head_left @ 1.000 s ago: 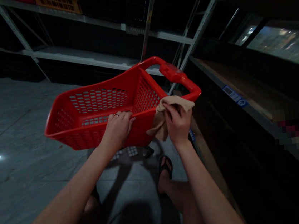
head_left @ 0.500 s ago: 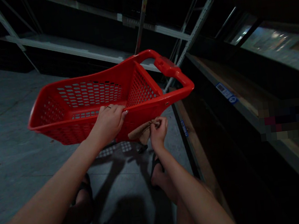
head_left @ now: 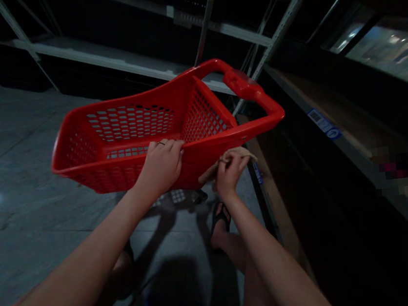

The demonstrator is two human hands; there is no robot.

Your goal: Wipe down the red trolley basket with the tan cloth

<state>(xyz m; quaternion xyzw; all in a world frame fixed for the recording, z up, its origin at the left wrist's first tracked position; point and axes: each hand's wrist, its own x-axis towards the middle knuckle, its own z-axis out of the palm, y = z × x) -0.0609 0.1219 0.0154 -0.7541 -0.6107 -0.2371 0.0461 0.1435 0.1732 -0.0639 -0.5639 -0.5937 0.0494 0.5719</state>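
Note:
A red plastic shopping cart (head_left: 135, 99) with perforated walls stands before me, its handle (head_left: 244, 87) to the right. My left hand (head_left: 163, 162) is closed over the near rim of the cart, fingers hooked inside. Below that rim, near the handle end, my right hand (head_left: 230, 172) grips a tan cloth (head_left: 239, 153) against the cart's outer side. Part of the cloth spreads out on both sides of the fingers. The cart's basket shows a bare perforated floor.
Metal shelving (head_left: 105, 58) runs behind the cart. To the right, a long shelf edge (head_left: 358, 152) carries a blue-and-white label (head_left: 324, 123). My sandalled foot (head_left: 220, 217) is on the grey concrete floor (head_left: 10, 131) beneath the cart.
My right hand has moved right and slightly up along the cart's side with the cloth, which is now more spread out. The left hand keeps its hold on the rim. The view has shifted slightly.

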